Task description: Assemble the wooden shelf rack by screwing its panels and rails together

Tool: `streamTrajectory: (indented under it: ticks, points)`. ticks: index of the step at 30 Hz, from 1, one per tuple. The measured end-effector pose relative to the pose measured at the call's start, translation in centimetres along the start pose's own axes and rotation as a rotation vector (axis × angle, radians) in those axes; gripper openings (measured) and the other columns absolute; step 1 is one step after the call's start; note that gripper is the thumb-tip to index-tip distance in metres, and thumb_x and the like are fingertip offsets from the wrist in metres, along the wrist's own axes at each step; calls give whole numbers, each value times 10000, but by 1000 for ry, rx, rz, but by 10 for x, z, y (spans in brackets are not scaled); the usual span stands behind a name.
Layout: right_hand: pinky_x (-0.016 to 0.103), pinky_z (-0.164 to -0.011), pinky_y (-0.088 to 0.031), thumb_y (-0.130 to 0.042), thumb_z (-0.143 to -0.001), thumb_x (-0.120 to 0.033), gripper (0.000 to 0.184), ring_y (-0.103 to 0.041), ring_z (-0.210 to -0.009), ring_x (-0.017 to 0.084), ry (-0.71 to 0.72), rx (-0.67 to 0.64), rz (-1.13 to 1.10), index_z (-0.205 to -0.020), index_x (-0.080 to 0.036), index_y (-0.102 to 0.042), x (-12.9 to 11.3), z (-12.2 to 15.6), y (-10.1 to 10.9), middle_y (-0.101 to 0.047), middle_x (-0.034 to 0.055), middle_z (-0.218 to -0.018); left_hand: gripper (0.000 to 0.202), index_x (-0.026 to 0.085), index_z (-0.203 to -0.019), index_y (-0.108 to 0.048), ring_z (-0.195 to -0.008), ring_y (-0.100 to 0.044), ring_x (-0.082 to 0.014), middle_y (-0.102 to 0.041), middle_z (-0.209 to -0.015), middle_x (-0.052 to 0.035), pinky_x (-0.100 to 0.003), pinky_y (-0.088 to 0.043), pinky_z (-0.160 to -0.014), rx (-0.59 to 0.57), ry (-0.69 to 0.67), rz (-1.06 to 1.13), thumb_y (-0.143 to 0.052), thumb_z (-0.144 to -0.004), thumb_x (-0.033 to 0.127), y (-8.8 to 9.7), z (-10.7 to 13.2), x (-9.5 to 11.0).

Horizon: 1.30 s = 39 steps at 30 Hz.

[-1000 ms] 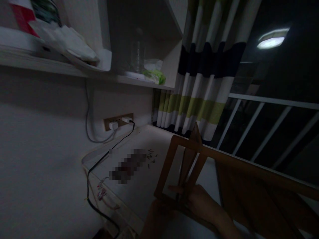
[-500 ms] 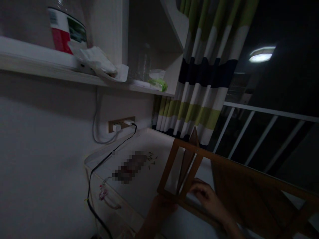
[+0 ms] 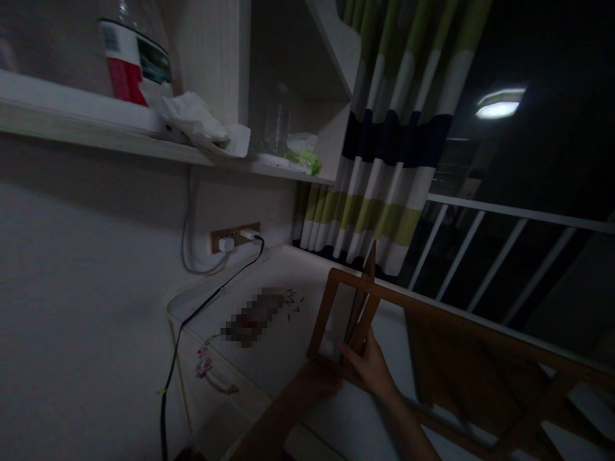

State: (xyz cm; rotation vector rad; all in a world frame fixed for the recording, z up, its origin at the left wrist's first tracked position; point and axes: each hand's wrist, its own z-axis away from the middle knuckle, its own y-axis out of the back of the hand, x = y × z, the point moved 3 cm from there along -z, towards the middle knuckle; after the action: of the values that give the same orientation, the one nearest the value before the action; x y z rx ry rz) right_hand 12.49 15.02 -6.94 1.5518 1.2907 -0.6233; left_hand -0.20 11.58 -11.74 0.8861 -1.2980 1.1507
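A brown wooden frame (image 3: 321,315) with crossbars lies over the white tabletop, reaching off to the right. A thin wooden board (image 3: 364,285) stands nearly on edge across its left opening, beside a crossbar. My left hand (image 3: 321,379) is closed around the frame's near left corner; its fingertips are partly hidden in shadow. My right hand (image 3: 375,370) grips the crossbar and the lower part of the board, thumb on the left side and fingers behind. Several small screws (image 3: 292,301) lie loose on the tabletop, left of the frame.
A pixelated object (image 3: 254,317) rests on the white tabletop (image 3: 283,358). A black cable (image 3: 211,298) runs from the wall socket (image 3: 235,238) over the table's left edge. Above hangs a shelf (image 3: 269,168) with bottles and tissue packs. Curtain and white railing stand behind.
My right hand has moved from above the opening right of the crossbar, fingers curled, to a grip on the crossbar and board. My left hand stays at the corner.
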Motion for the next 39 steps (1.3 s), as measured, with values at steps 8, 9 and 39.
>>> streamTrajectory:
  ticks: [8,9,39]
  points:
    - [346,-801,-462,-602,-703,-378,468,-569,-897,205,77,-32,85,-1085,-167,-433,1,-7,4,-600,65,-1004,434,139,-642,-527,-499,-538,-129,-551,-546,-7,-287,-443,-527,-66,171,-146,-647,-507,534,12,8,1]
    - [347,-798,-462,-609,-694,-380,475,-567,-893,207,84,-40,102,-1085,-167,-443,1,-6,4,-602,62,-1003,408,141,-612,-515,-474,-529,-131,-536,-516,-2,-289,-439,-511,-57,173,-195,-634,-527,522,12,8,0]
    - [306,-694,-404,-327,-783,-164,106,-486,-752,165,128,9,432,-875,-198,-369,-14,69,18,-474,24,-801,267,182,-1059,-568,-953,-569,-173,-597,-1029,-46,-255,-432,-855,-124,-434,-1314,-522,-822,298,9,0,18]
